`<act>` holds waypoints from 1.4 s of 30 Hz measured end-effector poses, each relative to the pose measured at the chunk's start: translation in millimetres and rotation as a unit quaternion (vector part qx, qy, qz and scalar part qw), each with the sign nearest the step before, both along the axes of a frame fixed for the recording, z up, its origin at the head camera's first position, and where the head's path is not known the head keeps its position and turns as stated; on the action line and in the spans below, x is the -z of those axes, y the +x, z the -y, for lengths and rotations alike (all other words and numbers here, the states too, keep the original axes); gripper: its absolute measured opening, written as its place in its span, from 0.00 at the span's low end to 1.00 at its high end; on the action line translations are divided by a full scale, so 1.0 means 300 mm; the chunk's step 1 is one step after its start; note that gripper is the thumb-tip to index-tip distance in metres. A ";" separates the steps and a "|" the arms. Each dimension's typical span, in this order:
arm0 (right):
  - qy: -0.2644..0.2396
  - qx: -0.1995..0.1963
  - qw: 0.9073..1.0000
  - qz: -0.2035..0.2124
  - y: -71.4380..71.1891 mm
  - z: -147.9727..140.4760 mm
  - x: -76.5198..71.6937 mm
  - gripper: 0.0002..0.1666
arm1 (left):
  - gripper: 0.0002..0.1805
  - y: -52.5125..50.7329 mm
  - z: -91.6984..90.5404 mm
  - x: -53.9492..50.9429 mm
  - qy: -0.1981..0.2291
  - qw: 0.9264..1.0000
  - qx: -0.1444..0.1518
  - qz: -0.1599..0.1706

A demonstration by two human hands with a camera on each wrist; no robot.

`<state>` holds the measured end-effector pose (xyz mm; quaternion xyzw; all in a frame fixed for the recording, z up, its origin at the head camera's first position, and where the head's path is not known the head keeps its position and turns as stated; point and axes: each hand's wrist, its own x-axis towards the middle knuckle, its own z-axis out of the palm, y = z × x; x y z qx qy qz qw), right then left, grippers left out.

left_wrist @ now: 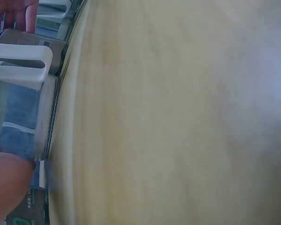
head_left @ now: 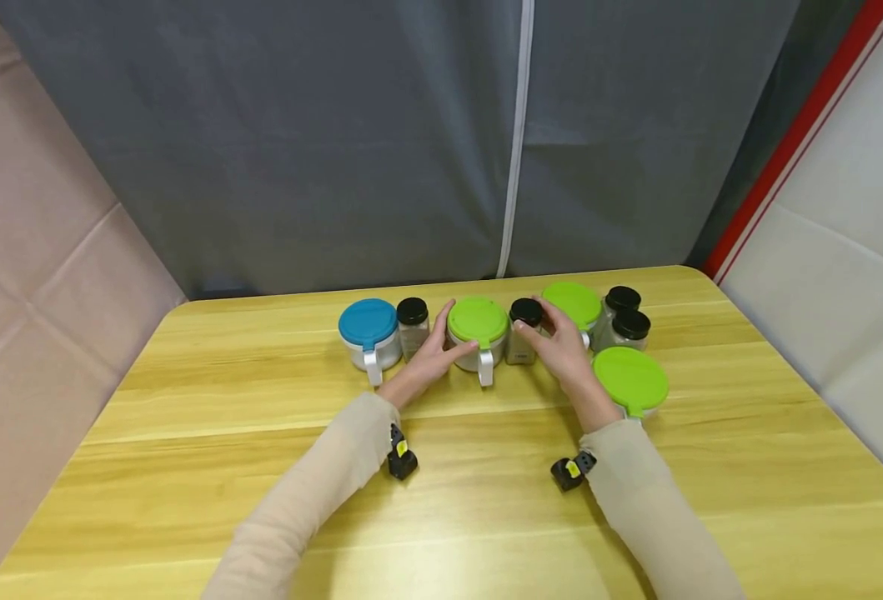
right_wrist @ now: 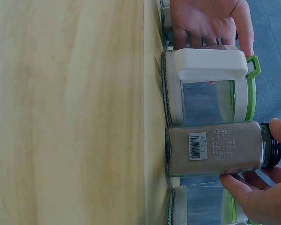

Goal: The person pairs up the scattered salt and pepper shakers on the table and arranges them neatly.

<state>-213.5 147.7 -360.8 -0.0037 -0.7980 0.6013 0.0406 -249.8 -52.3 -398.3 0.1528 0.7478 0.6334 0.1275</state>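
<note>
Near the back of the table, my left hand [head_left: 428,358] holds the left side of a glass jar with a green lid [head_left: 479,321] and a white handle, thumb and fingers spread around it. Just to its right, my right hand [head_left: 564,352] grips a square spice bottle [head_left: 520,346] by its black cap, thumb on the cap, fingers along the side. In the right wrist view the bottle [right_wrist: 213,149] stands beside the jar, showing a barcode label. A second black-capped bottle [head_left: 413,327] and a blue-lidded jar [head_left: 368,327] stand left of my left hand.
Right of my right hand are a green-lidded jar [head_left: 574,305], two black-capped bottles [head_left: 629,327] and a nearer green-lidded jar [head_left: 631,379], close to the right wrist. A grey curtain [head_left: 298,150] hangs behind the wooden table [head_left: 471,517].
</note>
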 end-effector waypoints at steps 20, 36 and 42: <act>-0.002 0.026 0.998 -0.055 0.016 -0.001 -0.032 0.34 | 0.45 0.036 -0.017 -0.035 -0.042 0.993 -0.023 -0.104; -0.014 0.030 0.994 -0.104 0.069 -0.050 -0.145 0.32 | 0.42 0.094 -0.029 -0.092 -0.027 0.981 -0.043 -0.186; -0.019 0.031 0.994 -0.105 0.101 -0.080 -0.181 0.32 | 0.41 0.135 -0.041 -0.110 -0.015 0.980 -0.065 -0.187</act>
